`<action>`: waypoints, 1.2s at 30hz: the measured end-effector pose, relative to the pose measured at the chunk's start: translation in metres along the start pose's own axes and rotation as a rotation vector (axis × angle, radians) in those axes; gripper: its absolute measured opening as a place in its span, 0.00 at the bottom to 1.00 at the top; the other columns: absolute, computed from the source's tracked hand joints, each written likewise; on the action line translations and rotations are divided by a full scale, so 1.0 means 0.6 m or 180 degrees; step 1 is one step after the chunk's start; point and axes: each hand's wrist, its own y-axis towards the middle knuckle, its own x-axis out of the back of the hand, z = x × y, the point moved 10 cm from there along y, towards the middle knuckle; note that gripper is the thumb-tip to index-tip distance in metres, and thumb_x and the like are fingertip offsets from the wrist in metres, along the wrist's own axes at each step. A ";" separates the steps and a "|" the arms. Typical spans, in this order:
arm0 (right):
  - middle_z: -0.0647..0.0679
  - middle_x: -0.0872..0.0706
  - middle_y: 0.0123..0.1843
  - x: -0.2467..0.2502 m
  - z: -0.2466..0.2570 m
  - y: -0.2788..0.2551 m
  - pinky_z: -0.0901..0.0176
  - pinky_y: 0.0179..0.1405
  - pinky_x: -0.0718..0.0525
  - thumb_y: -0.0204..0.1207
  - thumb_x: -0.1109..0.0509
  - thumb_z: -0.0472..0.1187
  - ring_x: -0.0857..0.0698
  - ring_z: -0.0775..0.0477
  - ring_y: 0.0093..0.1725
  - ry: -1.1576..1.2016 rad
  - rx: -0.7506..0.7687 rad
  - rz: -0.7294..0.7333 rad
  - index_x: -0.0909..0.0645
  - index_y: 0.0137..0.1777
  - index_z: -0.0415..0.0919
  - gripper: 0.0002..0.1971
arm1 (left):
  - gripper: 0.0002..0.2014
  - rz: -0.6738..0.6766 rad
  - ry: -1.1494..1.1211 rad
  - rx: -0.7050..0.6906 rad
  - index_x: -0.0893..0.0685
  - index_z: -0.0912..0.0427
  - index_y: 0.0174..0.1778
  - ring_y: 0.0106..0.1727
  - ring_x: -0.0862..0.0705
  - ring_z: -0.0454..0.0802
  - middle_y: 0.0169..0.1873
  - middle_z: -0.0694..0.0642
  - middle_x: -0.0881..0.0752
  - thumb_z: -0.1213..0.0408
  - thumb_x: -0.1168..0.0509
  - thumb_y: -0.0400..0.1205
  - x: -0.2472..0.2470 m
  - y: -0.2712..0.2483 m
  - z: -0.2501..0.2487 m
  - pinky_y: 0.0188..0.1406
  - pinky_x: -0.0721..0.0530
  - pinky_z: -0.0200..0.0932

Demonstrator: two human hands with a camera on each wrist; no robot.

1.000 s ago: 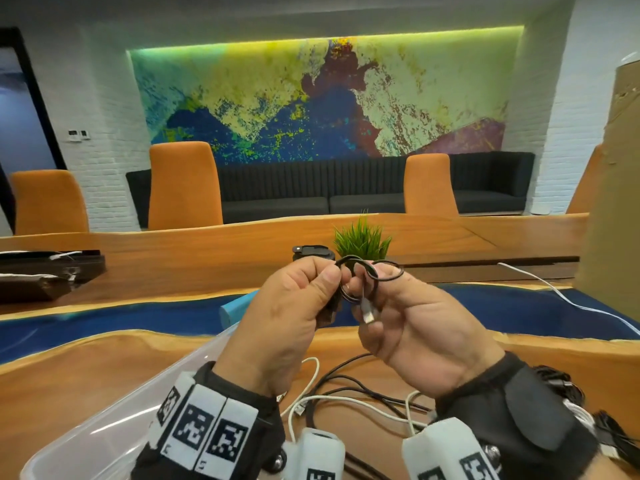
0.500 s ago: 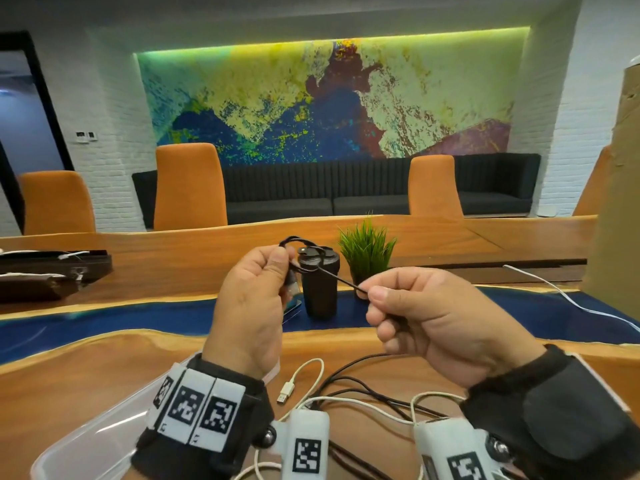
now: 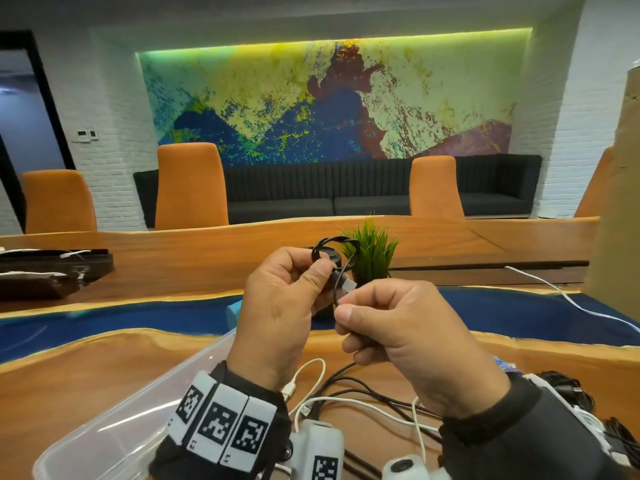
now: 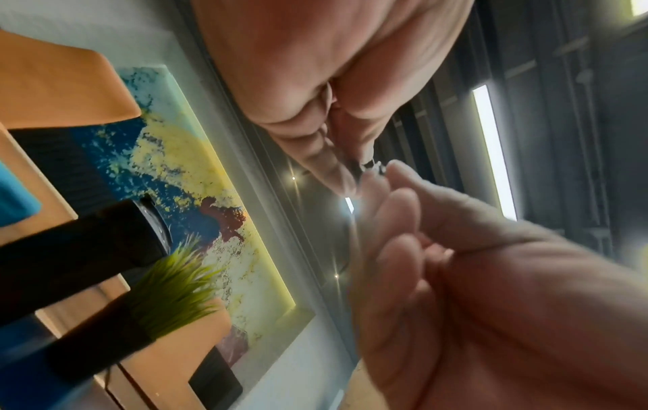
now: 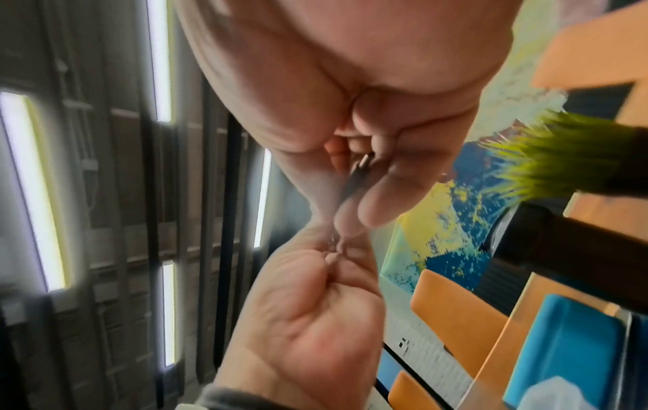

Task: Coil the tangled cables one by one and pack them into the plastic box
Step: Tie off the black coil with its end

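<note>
Clearly the step in hand is winding one thin black cable [image 3: 332,245] into a small coil, held up in the air over the counter [image 3: 86,368]. Down at the near left edge sits the clear plastic box [image 3: 114,424], under the left wrist; nothing shows inside the part in view. Just above it, the left hand [image 3: 280,306] pinches the gathered loops between thumb and forefinger, with the coil poking out above the knuckles. To wind well, that pinch should stay firm and fixed, so each new turn lands on the last one and none springs free. Immediately to the right, the right hand [image 3: 398,327] closes its thumb and fingertips on the cable's plug end [image 3: 346,284], which shows as a small metal tip between the two hands. With so little tail apparently left, I judge the better move is to tuck or wrap that end round the bundle before lowering it into the box. Below and to the right, the remaining black and white cables [image 3: 346,400] lie tangled on the wood; the coil should stay clear of them on its way down.
</note>
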 end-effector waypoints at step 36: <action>0.60 0.17 0.47 0.035 0.056 0.002 0.69 0.47 0.20 0.77 0.26 0.47 0.19 0.61 0.50 -0.2400 0.1545 -0.0785 0.12 0.50 0.56 0.05 | 0.18 0.0198 -0.0142 0.0200 0.23 0.51 0.64 0.49 0.09 0.54 0.43 0.59 0.08 0.70 0.30 0.81 -0.030 -0.016 -0.002 0.46 0.14 0.41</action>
